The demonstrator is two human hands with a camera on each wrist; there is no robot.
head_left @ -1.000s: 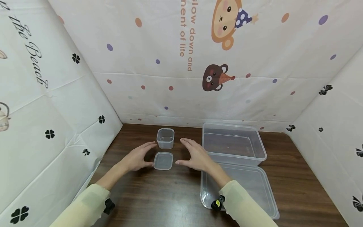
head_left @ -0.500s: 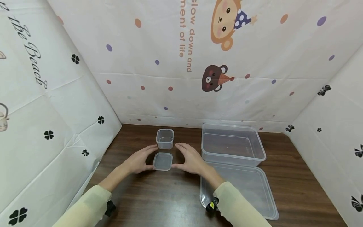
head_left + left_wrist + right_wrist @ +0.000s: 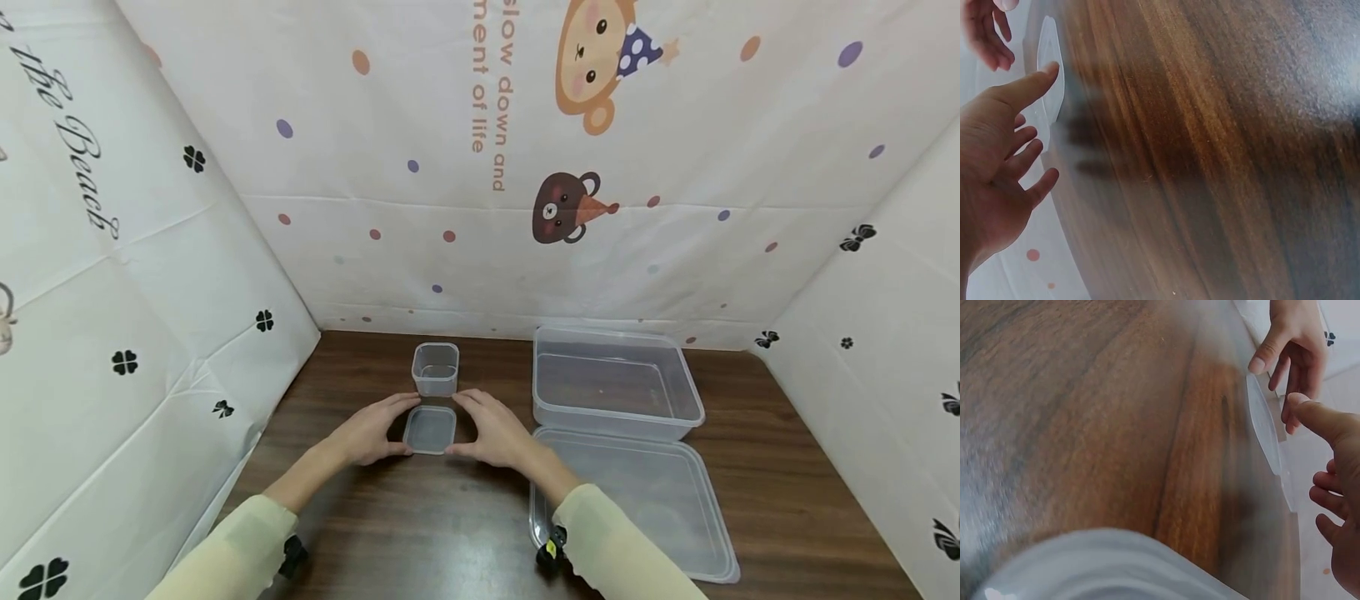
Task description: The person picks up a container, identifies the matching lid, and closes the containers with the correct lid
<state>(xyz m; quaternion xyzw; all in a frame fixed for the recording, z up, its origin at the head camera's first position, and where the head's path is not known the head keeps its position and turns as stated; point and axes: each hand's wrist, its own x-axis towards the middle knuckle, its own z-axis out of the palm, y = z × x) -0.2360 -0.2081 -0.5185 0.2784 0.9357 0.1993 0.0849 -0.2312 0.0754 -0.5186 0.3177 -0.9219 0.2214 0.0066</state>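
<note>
A small square translucent lid (image 3: 430, 430) lies flat on the brown table between my two hands. My left hand (image 3: 367, 432) is at its left side, with thumb and fingers spread around that edge. On the opposite side my right hand (image 3: 492, 433) curves in the same way, its thumb near the front right corner. Whether the thumbs touch the lid is hard to tell. Just behind stands a small clear container (image 3: 436, 369) without a lid, close to the index fingertips. Both wrist views show relaxed fingers and extended thumbs beside the lid (image 3: 1263, 425).
A large clear rectangular container (image 3: 618, 392) stands at the back right. In front of it lies its large translucent lid (image 3: 645, 504), partly beneath my right forearm. Patterned white cloth (image 3: 420, 208) rises at the back and both sides of the table (image 3: 390, 533).
My right hand has moved left and slightly toward me, up to the small lid. The left hand has shifted slightly right toward it. The containers and lids stay in place.
</note>
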